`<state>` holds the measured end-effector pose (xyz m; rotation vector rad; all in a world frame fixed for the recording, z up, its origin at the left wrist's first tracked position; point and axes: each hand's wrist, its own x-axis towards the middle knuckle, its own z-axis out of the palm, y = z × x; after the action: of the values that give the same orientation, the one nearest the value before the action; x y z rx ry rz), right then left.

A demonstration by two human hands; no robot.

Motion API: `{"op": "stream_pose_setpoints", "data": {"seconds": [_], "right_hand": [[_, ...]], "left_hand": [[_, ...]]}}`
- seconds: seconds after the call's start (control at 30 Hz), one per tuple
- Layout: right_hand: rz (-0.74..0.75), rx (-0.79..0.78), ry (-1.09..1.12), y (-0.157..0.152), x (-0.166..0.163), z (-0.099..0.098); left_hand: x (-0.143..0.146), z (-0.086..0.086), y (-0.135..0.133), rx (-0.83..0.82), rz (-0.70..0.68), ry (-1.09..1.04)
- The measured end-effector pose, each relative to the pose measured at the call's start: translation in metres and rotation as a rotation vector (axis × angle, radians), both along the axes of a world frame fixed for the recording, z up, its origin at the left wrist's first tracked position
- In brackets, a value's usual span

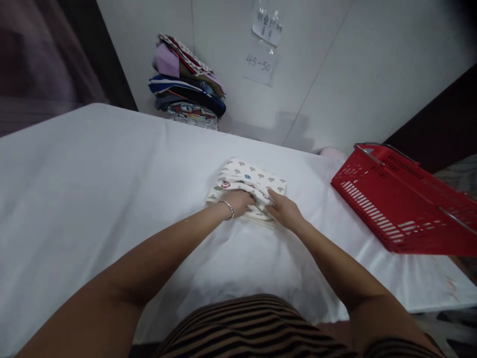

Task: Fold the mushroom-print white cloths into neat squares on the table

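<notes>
White-draped bench (130, 164): left of the slotted plastic basket (413, 199), curled left fingers (249, 200) and half-closed right fingers (275, 196) grip soft, folded, printed cloth (257, 174).

My feed looks dim and greyish, with soft shadows on the wall (328, 99), blur upper left, darkness upper right.

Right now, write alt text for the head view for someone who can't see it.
A person's left hand and right hand touch a folded, printed white cloth on a white-covered table. A red basket sits at right; a stack of folded fabrics stands at the far edge.
</notes>
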<state>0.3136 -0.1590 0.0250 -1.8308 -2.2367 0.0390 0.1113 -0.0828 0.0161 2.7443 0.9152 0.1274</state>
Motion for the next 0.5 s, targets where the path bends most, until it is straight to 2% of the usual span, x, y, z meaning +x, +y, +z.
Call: {"op": "stream_pose_setpoints", "data": {"seconds": [0.1,0.27,0.5], "right_hand": [[0.021,-0.034,0.150,0.008,0.006,0.002],[0.042,-0.037,0.338,0.018,0.015,0.014],[0.108,-0.061,0.351,0.021,0.016,0.021]], "left_hand": [[-0.001,-0.002,0.005,-0.087,-0.041,0.004],[-0.005,-0.012,0.004,-0.098,0.079,0.019],[0.000,-0.020,0.005,-0.179,0.185,0.088]]}}
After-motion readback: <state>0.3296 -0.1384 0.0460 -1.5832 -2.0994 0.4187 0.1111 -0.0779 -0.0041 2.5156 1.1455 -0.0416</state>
